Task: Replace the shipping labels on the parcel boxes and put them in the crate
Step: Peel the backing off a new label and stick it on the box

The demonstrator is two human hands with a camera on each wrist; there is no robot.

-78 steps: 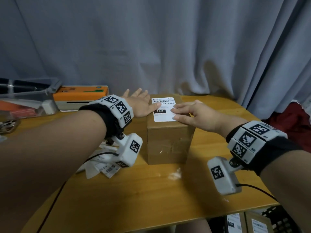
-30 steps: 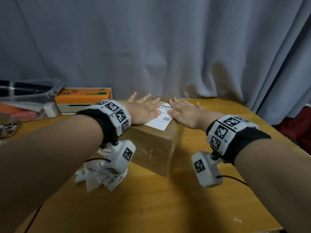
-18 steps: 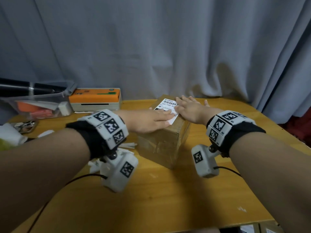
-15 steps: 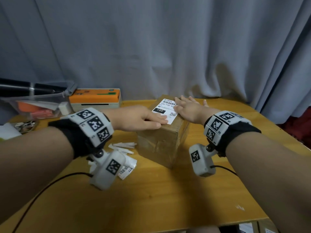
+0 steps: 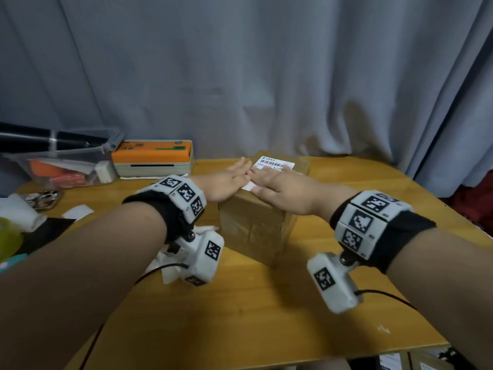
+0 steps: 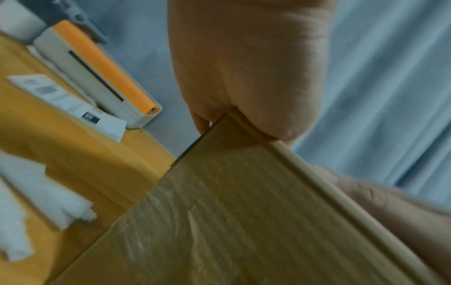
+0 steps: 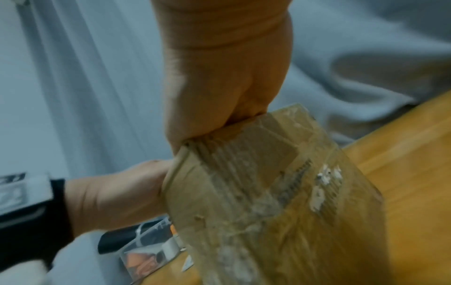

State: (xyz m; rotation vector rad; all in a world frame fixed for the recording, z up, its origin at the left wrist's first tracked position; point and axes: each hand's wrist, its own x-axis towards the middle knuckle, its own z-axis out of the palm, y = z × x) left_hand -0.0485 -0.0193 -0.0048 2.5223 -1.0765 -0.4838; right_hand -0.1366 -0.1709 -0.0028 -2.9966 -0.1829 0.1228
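Note:
A brown cardboard parcel box point(image 5: 256, 231) stands on the wooden table point(image 5: 240, 311), turned corner-on to me. A white shipping label point(image 5: 274, 164) with a barcode lies on its top. My left hand point(image 5: 226, 180) lies flat on the box's top left edge, fingers straight beside the label. My right hand point(image 5: 280, 188) presses flat on the label and covers its near half. The wrist views show the box's taped side point(image 6: 231, 221) point(image 7: 280, 202) with each palm resting on the top edge. No crate is recognisable in these views.
An orange-topped label printer point(image 5: 153, 160) sits at the back left, with a clear bin point(image 5: 61, 166) beside it. Torn label scraps point(image 5: 170, 263) lie under my left wrist. A phone point(image 5: 44, 200) lies at the far left. A grey curtain point(image 5: 266, 76) hangs behind.
Both hands have kept sliding flat over the label on the box top. The right hand moved from the box's far edge onto the label; the left slid to the label's left side.

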